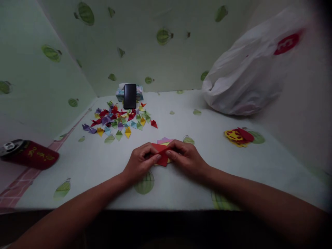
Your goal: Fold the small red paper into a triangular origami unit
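Observation:
A red sheet of origami paper is pinched between both hands near the front middle of the table. My left hand grips its left side, thumb on top. On the right side, my right hand holds it with thumb and fingers pressed together. Part of the red paper looks folded, though the fingers cover some of it. Beneath and behind it lie pink and yellow paper sheets, mostly hidden. Farther back to the left is a loose pile of small folded paper cranes in several colours.
A black phone leans on a tissue box behind the cranes. At the left edge is a red drink can. Yellow and red paper cut-outs lie to the right, before a big white plastic bag.

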Motion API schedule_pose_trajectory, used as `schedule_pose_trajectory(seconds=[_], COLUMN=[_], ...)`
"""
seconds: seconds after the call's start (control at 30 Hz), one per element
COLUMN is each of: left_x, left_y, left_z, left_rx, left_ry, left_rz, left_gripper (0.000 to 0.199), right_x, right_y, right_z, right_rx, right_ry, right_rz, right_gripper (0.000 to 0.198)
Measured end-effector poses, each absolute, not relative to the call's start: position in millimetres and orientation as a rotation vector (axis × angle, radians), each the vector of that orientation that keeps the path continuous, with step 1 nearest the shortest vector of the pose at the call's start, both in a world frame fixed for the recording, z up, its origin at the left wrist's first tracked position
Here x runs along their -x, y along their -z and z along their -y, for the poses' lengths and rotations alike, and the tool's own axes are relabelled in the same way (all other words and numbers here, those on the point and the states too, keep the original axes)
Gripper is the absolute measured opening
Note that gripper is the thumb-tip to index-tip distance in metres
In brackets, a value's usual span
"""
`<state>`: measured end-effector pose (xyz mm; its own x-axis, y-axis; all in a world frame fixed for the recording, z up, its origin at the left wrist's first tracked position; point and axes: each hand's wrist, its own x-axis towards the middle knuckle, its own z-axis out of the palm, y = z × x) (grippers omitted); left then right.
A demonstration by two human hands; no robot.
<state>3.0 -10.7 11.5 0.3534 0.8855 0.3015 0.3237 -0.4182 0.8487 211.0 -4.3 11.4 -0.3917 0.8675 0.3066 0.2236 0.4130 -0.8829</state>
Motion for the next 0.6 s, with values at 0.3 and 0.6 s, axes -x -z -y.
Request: schedule_pose_trajectory(seconds=[0.3,0.6], left_x=[-10.0,-35.3], left_y=[-10.0,-23.0], left_z=[11.5,1.3], left_rx=[-1.929,-1.54], left_ry=[-0.978,-1.004], left_rz=[-1.088,-1.178], left_gripper=[0.02,0.026], right_x=[-213.6,-213.4], right_y=[-9.3,-0.1], right_z=[-1.5,-13.5], right_rx=[0.913,0.803], right_ry=[-0.857,-1.474], right_rz=[1.856,1.401], right_gripper=[0.022,0.025])
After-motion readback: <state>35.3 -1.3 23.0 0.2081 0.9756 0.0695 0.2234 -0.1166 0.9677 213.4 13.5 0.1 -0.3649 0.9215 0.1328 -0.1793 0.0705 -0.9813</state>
